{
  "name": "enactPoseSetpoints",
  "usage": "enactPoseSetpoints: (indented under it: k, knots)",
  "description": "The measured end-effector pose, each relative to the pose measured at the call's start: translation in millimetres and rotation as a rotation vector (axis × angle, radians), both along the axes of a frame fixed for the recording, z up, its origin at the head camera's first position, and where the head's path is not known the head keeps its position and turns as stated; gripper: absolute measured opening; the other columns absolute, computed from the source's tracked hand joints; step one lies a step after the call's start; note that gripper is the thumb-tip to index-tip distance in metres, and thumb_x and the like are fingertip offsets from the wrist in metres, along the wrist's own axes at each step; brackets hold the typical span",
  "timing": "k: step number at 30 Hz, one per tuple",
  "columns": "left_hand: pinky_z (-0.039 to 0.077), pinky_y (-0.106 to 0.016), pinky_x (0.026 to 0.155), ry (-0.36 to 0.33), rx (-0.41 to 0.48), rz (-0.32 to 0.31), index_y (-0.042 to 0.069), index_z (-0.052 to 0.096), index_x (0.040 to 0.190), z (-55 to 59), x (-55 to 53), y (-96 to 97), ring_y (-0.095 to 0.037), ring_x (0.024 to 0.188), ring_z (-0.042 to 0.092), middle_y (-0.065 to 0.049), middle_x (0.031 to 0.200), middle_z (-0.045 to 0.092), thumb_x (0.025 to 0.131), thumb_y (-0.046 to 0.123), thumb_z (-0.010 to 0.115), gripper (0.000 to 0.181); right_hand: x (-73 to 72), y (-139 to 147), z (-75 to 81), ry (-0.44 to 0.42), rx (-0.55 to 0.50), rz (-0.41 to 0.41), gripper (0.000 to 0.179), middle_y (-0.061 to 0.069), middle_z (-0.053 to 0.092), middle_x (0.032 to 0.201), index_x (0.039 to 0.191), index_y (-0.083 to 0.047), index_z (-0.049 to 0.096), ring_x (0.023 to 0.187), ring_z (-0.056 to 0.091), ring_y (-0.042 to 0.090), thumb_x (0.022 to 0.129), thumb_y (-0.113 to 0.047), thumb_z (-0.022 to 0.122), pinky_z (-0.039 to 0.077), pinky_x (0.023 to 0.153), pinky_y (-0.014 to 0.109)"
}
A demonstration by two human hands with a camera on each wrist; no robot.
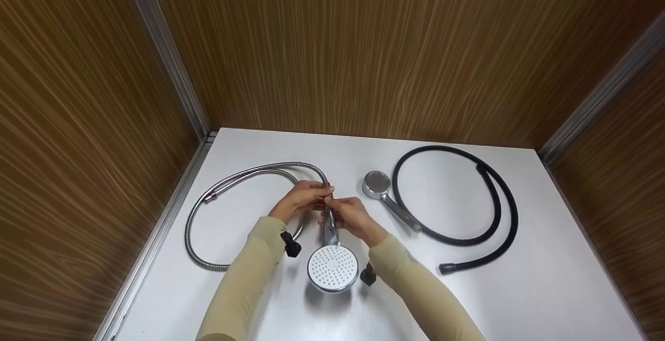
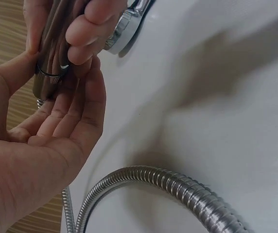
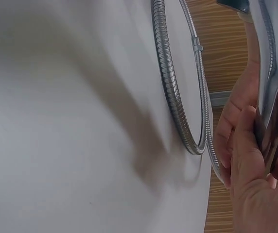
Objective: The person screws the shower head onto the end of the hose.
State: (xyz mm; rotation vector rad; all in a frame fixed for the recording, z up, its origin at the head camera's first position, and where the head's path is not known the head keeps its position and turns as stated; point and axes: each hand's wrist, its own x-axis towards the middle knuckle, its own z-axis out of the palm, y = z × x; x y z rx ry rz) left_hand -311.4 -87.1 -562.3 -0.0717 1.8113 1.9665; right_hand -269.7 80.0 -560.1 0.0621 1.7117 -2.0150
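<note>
A large round shower head (image 1: 332,268) lies face up near the table's front, its chrome handle (image 1: 329,232) pointing away from me. My right hand (image 1: 353,216) grips the handle (image 3: 275,121) from the right. My left hand (image 1: 301,200) holds the handle's far end (image 2: 49,73) between thumb and fingers, where the ribbed metal hose (image 1: 249,170) comes in. Whether hose and handle are joined is hidden by my fingers. In the left wrist view the right hand's fingertips (image 2: 88,29) wrap the handle just above my left palm (image 2: 46,145). The hose (image 2: 178,187) loops over the table on the left.
A small chrome shower head (image 1: 376,184) lies right of my hands. A black hose (image 1: 499,195) loops around it on the right half of the white table (image 1: 519,289). Wood-grain walls (image 1: 363,44) close in the back and both sides.
</note>
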Motion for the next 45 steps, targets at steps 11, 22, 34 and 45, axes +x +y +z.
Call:
enactPoseSetpoints:
  k: [11, 22, 34, 45]
  knots:
    - [0.058, -0.027, 0.072, -0.014, -0.031, 0.01, 0.011, 0.071, 0.085, 3.9, -2.8, 1.6, -0.011, 0.074, 0.067, 0.003, 0.076, 0.067, 0.098, 0.014, 0.069, 0.013, -0.7, -1.5, 1.6, 0.008, -0.012, 0.01, 0.042, 0.007, 0.075, 0.081, 0.127, 0.021, 0.056, 0.072, 0.078, 0.021, 0.108, -0.016, 0.057, 0.065, 0.069, 0.032]
    - [0.058, -0.028, 0.072, -0.056, 0.008, 0.058, 0.008, 0.072, 0.092, 6.4, -1.5, 6.4, -0.011, 0.073, 0.068, 0.003, 0.073, 0.068, 0.099, 0.018, 0.074, 0.013, -3.5, -2.8, 2.8, 0.004, -0.026, 0.0, 0.041, 0.006, 0.075, 0.079, 0.127, 0.021, 0.056, 0.069, 0.076, 0.02, 0.107, -0.015, 0.058, 0.065, 0.069, 0.033]
    - [0.058, -0.025, 0.069, -0.073, 0.059, 0.078, 0.007, 0.073, 0.088, 7.1, -5.2, 8.1, -0.01, 0.069, 0.07, 0.002, 0.074, 0.073, 0.096, 0.008, 0.07, 0.009, -5.6, -1.5, 1.2, 0.004, -0.023, -0.011, 0.035, 0.007, 0.075, 0.075, 0.117, 0.018, 0.06, 0.067, 0.076, 0.019, 0.108, -0.016, 0.057, 0.064, 0.065, 0.031]
    - [0.056, -0.025, 0.067, -0.071, 0.06, 0.096, 0.006, 0.07, 0.088, 8.2, -4.0, 13.1, -0.009, 0.066, 0.064, 0.003, 0.067, 0.066, 0.1, 0.015, 0.072, 0.015, -6.0, 0.1, 2.9, 0.005, -0.013, -0.002, 0.041, 0.006, 0.074, 0.075, 0.125, 0.021, 0.057, 0.07, 0.076, 0.02, 0.108, -0.017, 0.057, 0.064, 0.065, 0.029]
